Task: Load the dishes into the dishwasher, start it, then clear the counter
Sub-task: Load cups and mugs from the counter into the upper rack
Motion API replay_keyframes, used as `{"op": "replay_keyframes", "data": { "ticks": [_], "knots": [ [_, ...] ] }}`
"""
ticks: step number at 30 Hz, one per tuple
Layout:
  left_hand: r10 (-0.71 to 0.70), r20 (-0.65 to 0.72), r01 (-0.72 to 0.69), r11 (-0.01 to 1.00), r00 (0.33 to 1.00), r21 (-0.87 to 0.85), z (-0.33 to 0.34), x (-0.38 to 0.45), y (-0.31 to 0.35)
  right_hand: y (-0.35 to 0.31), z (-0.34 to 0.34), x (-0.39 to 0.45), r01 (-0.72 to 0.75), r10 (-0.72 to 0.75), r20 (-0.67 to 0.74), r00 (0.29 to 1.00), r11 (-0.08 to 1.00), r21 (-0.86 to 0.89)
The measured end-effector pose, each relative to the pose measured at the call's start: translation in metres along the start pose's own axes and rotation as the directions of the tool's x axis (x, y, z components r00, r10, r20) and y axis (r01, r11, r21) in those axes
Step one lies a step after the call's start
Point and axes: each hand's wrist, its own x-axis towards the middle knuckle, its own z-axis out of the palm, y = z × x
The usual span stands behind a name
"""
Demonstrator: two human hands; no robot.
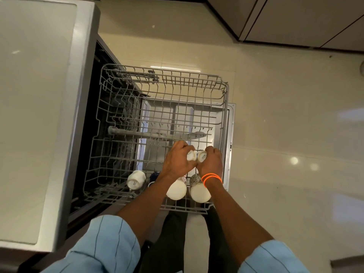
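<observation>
A grey wire rack (163, 123) stands pulled out over the open dishwasher door (231, 134), mostly bare. Two small white cups (201, 156), bases up with printed marks showing, sit side by side at the rack's 5 o'clock, each gripped from above. Toward 6 o'clock, two taller white cups (176, 190) rest upside down, one speckled. Another white cup (135, 180) lies tilted at the rack's 7 o'clock corner.
</observation>
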Motion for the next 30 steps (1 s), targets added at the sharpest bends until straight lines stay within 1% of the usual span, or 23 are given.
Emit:
{"op": "replay_keyframes", "data": {
  "ticks": [3, 4, 7, 10, 14, 18, 23, 30],
  "knots": [
    [0.042, 0.133, -0.059, 0.990, 0.990, 0.126, 0.001, 0.006, -0.007, 0.003, 0.003, 0.001, 0.000, 0.000, -0.003, 1.000, 1.000, -0.014],
    [0.044, 0.156, -0.069, 0.985, 0.987, 0.156, 0.003, 0.008, -0.010, 0.004, 0.003, 0.002, 0.002, -0.002, -0.008, 1.000, 1.000, -0.017],
    [0.046, 0.190, -0.084, 0.977, 0.981, 0.198, 0.006, 0.012, -0.018, 0.005, 0.006, 0.005, -0.015, 0.014, -0.023, 1.000, 1.000, -0.023],
    [0.092, 0.220, -0.144, 0.962, 0.971, 0.232, 0.009, 0.010, -0.018, 0.003, 0.009, 0.007, -0.025, 0.024, -0.027, 0.999, 0.999, -0.032],
    [0.097, 0.211, -0.146, 0.962, 0.973, 0.232, 0.011, 0.009, -0.019, 0.002, 0.013, 0.009, -0.030, 0.028, -0.026, 0.999, 0.998, -0.058],
    [0.075, 0.230, -0.125, 0.969, 0.970, 0.213, 0.008, 0.014, -0.019, 0.002, 0.015, 0.010, -0.030, 0.031, 0.005, 0.999, 0.990, -0.135],
    [0.064, 0.236, -0.111, 0.975, 0.970, 0.192, 0.009, 0.017, -0.022, 0.001, 0.017, 0.009, -0.034, 0.037, 0.032, 0.999, 0.993, -0.113],
    [0.113, 0.188, -0.140, 0.980, 0.976, 0.139, 0.011, 0.014, -0.026, 0.002, 0.018, 0.009, -0.042, 0.048, 0.037, 0.998, 0.988, -0.147]
  ]
}}
